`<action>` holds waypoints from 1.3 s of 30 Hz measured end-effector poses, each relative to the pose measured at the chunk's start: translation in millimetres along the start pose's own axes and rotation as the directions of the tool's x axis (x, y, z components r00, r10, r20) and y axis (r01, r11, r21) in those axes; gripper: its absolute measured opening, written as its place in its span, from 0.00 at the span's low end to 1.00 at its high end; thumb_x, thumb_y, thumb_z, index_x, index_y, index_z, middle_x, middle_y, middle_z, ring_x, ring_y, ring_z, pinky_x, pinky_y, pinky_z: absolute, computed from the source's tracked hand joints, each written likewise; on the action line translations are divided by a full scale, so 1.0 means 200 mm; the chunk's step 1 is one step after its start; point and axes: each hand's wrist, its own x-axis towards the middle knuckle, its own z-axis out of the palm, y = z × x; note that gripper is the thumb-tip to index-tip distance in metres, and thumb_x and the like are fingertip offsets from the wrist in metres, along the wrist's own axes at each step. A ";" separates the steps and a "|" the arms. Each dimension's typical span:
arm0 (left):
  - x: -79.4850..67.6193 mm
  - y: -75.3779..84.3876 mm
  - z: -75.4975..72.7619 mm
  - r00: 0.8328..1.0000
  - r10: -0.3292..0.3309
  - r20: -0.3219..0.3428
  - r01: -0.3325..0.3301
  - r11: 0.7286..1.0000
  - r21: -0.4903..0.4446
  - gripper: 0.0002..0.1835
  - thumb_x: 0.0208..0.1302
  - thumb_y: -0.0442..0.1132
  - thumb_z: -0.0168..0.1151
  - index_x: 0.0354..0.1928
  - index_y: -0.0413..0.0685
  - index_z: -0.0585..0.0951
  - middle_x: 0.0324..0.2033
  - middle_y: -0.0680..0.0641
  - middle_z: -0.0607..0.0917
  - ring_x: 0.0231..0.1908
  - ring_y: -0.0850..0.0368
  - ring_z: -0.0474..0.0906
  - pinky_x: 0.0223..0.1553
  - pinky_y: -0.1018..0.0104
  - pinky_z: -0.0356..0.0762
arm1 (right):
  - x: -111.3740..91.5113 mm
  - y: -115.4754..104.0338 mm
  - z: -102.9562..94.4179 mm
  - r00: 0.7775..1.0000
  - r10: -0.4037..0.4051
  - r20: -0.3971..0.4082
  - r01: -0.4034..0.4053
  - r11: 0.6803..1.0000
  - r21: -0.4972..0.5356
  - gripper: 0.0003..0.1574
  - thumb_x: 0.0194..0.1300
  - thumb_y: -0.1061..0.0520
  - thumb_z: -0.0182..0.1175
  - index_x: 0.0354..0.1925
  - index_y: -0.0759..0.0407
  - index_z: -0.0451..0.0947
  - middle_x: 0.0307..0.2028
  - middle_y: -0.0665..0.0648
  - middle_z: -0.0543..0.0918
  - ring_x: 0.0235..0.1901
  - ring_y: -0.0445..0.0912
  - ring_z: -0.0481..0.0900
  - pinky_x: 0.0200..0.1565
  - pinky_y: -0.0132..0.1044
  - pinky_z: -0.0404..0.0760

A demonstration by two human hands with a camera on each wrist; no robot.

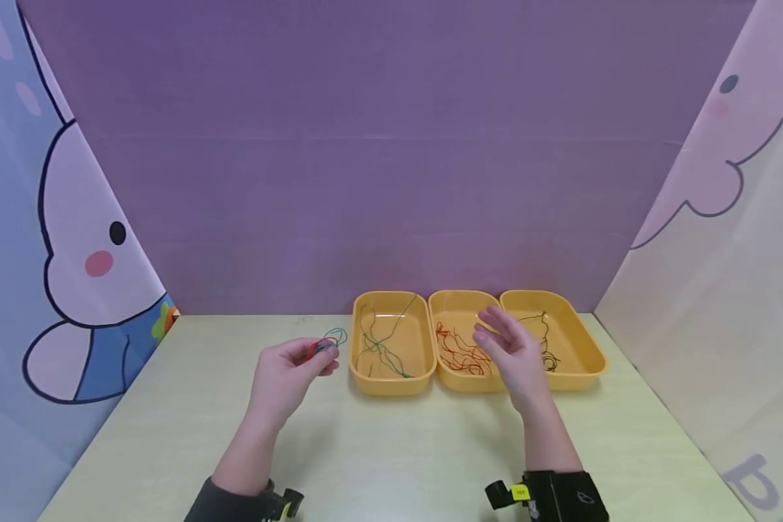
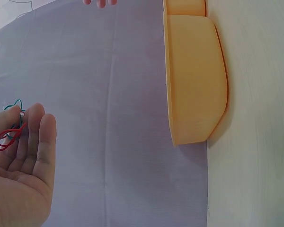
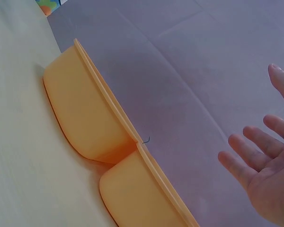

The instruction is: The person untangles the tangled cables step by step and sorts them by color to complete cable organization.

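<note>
My left hand (image 1: 286, 378) pinches a small bundle of red and green strings (image 2: 10, 134) between thumb and fingers, left of the trays. Green loops stick out past the fingertips, and red loops show beside the thumb. Over the middle and right trays, my right hand (image 1: 512, 355) is raised with fingers spread and nothing in it. In the left tray (image 1: 391, 388) lie loose green strings (image 1: 381, 351). Red strings (image 1: 460, 354) lie in the middle tray (image 1: 463, 297). Black strings (image 1: 549, 359) are in the right tray (image 1: 581, 362), partly hidden by my right hand.
The three yellow trays stand side by side at the back of the pale table (image 1: 391, 449). Behind them rises a purple backdrop (image 1: 391, 159). Printed side panels with cartoon figures (image 1: 98, 210) flank the table. A dark string end pokes above the tray rims in the right wrist view.
</note>
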 end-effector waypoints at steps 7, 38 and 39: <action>0.00 0.00 0.01 1.000 0.003 0.018 -0.003 1.000 -0.012 0.11 0.57 0.41 0.71 0.40 0.44 0.85 0.30 0.43 0.86 0.31 0.50 0.82 0.38 0.64 0.84 | -0.01 0.00 0.06 0.999 0.012 0.040 -0.012 1.000 0.008 0.35 0.63 0.54 0.65 0.66 0.55 0.66 0.61 0.58 0.72 0.57 0.55 0.71 0.52 0.35 0.77; -0.03 -0.02 0.11 0.992 0.048 0.114 -0.039 0.996 -0.083 0.11 0.57 0.38 0.71 0.38 0.37 0.85 0.31 0.41 0.86 0.30 0.47 0.83 0.35 0.62 0.84 | -0.06 -0.07 0.60 0.951 -0.021 0.308 -0.036 0.983 0.179 0.32 0.62 0.61 0.65 0.64 0.53 0.70 0.56 0.57 0.77 0.54 0.57 0.74 0.49 0.42 0.80; -0.03 -0.02 0.11 0.992 0.049 0.114 -0.040 0.996 -0.081 0.11 0.57 0.38 0.71 0.38 0.38 0.85 0.31 0.41 0.86 0.30 0.48 0.83 0.35 0.62 0.84 | -0.06 -0.07 0.62 0.949 -0.022 0.315 -0.037 0.983 0.180 0.32 0.62 0.60 0.66 0.63 0.52 0.70 0.56 0.57 0.77 0.53 0.56 0.74 0.49 0.42 0.80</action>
